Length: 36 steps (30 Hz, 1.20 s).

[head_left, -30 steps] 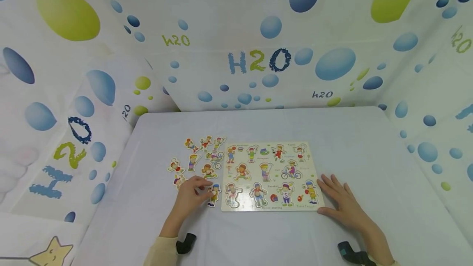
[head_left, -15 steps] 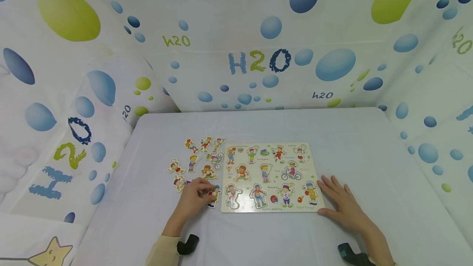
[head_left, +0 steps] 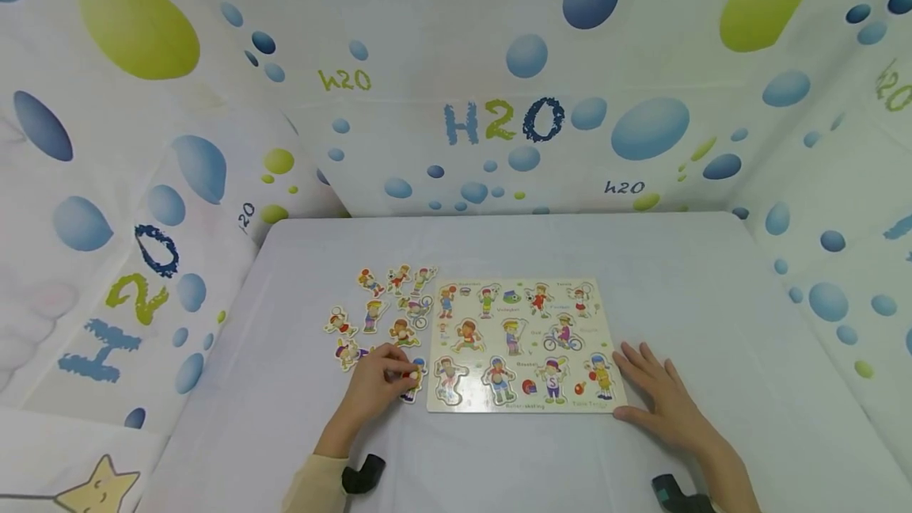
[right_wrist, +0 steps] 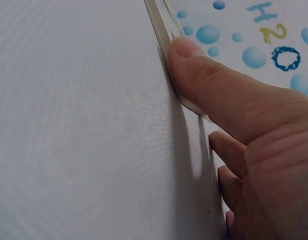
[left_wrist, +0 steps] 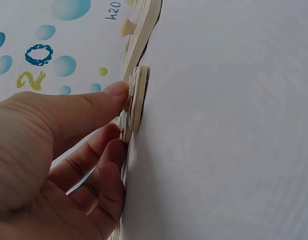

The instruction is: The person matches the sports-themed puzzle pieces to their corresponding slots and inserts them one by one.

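My left hand pinches a small wooden puzzle piece, a child figure in a blue cap, between thumb and forefinger. In the left wrist view the thumb tip meets the face of the pinched piece, whose layered pale edge shows; the other fingers curl loosely beneath. Just right of it lies the puzzle board, printed with sports figures. My right hand rests at the board's right edge, fingers spread. In the right wrist view its thumb lies against the corner of the board.
Several loose figure pieces lie left of the board, among them a bicycle piece, a running figure and a purple-trimmed piece beside the left hand. A white cloth covers the table; patterned curtains stand around it.
My left thumb and forefinger have come together on the blue-capped puzzle piece. The right hand keeps its place at the board. The head view has shifted slightly.
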Each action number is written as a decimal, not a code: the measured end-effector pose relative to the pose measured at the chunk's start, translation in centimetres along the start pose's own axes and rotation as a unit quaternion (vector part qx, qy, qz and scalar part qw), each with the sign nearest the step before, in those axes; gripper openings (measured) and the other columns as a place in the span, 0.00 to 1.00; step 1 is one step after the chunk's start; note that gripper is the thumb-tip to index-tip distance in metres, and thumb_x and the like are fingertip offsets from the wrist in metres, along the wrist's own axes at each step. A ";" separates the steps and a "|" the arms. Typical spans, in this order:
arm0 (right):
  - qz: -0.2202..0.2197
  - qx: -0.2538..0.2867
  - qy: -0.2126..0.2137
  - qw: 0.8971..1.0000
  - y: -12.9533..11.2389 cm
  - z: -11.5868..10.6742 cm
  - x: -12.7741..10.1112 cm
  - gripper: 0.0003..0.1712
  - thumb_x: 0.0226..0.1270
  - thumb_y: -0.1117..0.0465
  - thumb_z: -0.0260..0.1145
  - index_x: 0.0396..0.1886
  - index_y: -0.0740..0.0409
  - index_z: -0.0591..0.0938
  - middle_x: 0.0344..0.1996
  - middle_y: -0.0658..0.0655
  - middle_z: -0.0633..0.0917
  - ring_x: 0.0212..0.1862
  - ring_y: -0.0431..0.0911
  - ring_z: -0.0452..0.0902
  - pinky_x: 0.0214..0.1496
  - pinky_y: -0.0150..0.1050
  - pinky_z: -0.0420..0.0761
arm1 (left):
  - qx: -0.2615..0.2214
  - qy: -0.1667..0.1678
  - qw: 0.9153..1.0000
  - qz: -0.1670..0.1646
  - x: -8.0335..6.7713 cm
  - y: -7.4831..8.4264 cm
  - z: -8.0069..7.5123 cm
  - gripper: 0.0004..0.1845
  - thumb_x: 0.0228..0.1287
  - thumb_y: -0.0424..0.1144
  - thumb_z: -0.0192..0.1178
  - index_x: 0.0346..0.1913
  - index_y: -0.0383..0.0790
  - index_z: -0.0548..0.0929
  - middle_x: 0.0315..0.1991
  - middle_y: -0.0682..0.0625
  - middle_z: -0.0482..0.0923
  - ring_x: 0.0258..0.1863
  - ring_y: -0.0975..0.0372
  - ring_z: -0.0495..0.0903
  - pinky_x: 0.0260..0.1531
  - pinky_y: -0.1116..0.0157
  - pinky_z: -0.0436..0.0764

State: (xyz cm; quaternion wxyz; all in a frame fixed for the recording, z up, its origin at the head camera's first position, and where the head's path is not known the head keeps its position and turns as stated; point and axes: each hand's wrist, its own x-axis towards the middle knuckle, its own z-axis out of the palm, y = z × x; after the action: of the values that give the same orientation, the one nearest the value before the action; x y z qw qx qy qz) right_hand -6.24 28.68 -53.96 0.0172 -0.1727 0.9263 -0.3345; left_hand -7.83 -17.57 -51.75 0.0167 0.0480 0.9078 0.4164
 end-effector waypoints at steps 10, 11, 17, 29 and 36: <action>0.003 0.001 0.004 1.000 -0.1 0.1 -0.3 0.47 0.54 0.47 0.74 0.73 0.51 0.67 0.74 0.66 0.62 0.78 0.62 0.41 0.75 0.63 0.30 | 0.011 0.007 1.000 0.011 -0.1 0.1 0.2 0.06 0.49 0.29 0.74 0.32 0.39 0.91 0.33 0.57 0.75 0.30 0.66 0.71 0.29 0.71 0.73; 0.004 0.000 0.005 1.000 -0.2 0.1 -0.3 0.47 0.54 0.47 0.74 0.73 0.51 0.67 0.74 0.66 0.62 0.78 0.62 0.41 0.75 0.63 0.30 | 0.011 0.009 1.000 0.012 -0.1 0.1 0.2 0.06 0.48 0.28 0.74 0.32 0.39 0.91 0.32 0.58 0.75 0.30 0.66 0.71 0.29 0.71 0.73; 0.011 -0.001 0.003 1.000 -0.3 0.1 -0.3 0.47 0.54 0.46 0.74 0.73 0.51 0.67 0.73 0.66 0.62 0.78 0.63 0.41 0.75 0.63 0.30 | 0.017 0.004 1.000 0.016 -0.2 0.2 0.1 0.06 0.49 0.29 0.73 0.32 0.40 0.91 0.33 0.57 0.75 0.30 0.67 0.70 0.29 0.72 0.73; 0.005 0.000 0.005 1.000 -0.2 0.2 -0.3 0.46 0.54 0.46 0.73 0.73 0.50 0.67 0.73 0.66 0.62 0.78 0.63 0.42 0.75 0.62 0.29 | 0.026 0.008 0.999 0.018 -0.3 0.3 -0.1 0.05 0.50 0.30 0.73 0.32 0.41 0.91 0.33 0.58 0.75 0.30 0.67 0.70 0.29 0.71 0.71; 0.000 -0.005 0.007 1.000 -0.1 0.2 -0.2 0.46 0.54 0.46 0.73 0.73 0.50 0.67 0.73 0.65 0.63 0.78 0.63 0.42 0.75 0.62 0.30 | 0.036 0.016 0.999 0.010 -0.3 0.6 -0.3 0.04 0.51 0.31 0.73 0.31 0.42 0.90 0.33 0.57 0.76 0.30 0.67 0.69 0.28 0.70 0.70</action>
State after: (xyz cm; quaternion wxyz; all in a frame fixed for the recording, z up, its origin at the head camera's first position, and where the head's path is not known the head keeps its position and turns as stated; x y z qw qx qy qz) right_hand -6.01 28.55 -54.07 0.0100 -0.1703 0.9281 -0.3309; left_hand -7.54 -17.46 -51.09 -0.0039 0.0505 0.9219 0.3841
